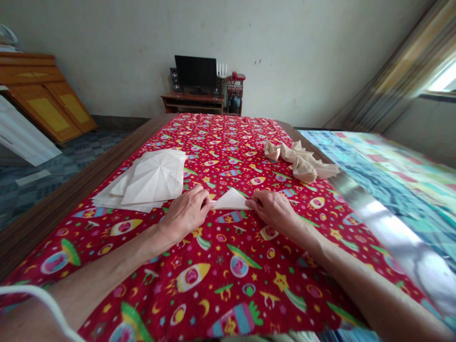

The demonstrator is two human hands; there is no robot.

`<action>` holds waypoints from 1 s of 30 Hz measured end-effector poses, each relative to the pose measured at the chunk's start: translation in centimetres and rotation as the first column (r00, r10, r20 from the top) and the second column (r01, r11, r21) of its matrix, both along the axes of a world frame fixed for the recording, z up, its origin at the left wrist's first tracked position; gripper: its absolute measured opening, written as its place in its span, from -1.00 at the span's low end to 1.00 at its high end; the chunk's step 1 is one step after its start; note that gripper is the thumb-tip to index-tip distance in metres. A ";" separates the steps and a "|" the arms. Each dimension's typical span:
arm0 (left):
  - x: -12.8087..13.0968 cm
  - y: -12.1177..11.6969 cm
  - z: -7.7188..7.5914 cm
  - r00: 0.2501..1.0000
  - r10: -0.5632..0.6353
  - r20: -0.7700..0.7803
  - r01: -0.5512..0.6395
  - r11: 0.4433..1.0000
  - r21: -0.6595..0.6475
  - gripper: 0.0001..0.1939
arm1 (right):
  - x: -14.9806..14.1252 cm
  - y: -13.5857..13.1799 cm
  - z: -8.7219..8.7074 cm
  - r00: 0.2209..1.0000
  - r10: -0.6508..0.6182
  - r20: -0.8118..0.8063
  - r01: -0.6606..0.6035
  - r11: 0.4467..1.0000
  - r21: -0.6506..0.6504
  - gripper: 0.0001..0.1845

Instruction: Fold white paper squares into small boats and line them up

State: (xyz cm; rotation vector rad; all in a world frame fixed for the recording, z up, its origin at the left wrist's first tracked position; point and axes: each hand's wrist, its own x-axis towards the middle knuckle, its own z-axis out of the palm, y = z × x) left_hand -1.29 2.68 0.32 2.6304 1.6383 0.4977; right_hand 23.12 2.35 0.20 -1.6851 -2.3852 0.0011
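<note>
Monitor [195,73] and speakers [175,80] on a desk [192,100], red telephone [238,77] beside; orange cabinet [44,97], left; curtain [395,71], right.

On the red patterned cloth [228,285], creased white paper sheets [155,178] lie left of the white folded-paper triangle [232,200]; cream pleated paper shapes [304,167] lie right (and farther back, too).

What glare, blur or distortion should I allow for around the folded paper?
Head view: wide-angle stretch leans the orange wooden cabinet sideways; the window is blown out white, with strong glare on the glossy tabletop strip at right. Head view, centre: soft light, no harsh shadows; the folded white paper triangle reads clearly, but fingers hide its ends.
</note>
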 end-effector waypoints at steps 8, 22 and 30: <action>1.1 -0.6 0.1 0.925 -0.378 -0.034 0.376 0.903 0.210 -0.72 | -0.3 0.1 0.4 1.000 -0.008 0.002 0.008 1.000 -0.020 -0.71; 2.4 -2.7 -0.9 0.912 -0.409 -0.040 0.411 0.907 0.096 -0.60 | -0.3 0.1 0.2 1.000 -0.018 -0.011 0.018 1.000 0.005 -0.71; 2.3 -2.7 -0.9 0.906 -0.420 -0.057 0.423 0.904 0.062 -0.59 | 0.0 -0.2 0.3 1.000 0.001 -0.023 0.002 0.995 0.099 -0.81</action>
